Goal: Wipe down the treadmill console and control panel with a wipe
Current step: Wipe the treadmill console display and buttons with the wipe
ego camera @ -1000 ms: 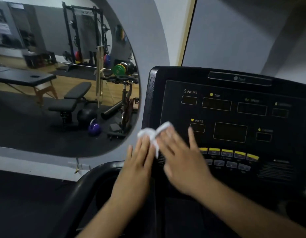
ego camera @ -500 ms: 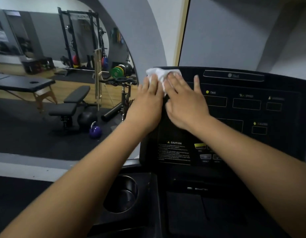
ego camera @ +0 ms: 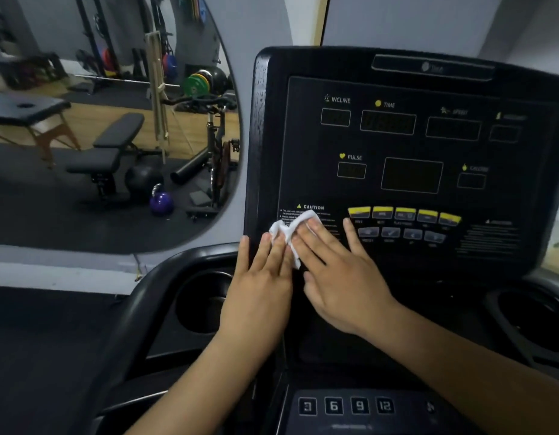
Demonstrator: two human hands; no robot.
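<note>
The left hand (ego camera: 259, 287) and the right hand (ego camera: 341, 277) are laid flat with straight fingers, gripping nothing, and the wipe (ego camera: 286, 229) is pressed between them and the console (ego camera: 413, 73). It is now found at the lower left corner over the caution label, having been carried down from the top left corner, so the left edge is judged covered and the rest left to do. From the left are seen what appears to be an arched mirror (ego camera: 115, 233) showing a bench (ego camera: 115, 142) and a kettlebell (ego camera: 161, 202), then a cup holder (ego camera: 203, 302), dark displays and yellow buttons (ego camera: 403, 213).
</note>
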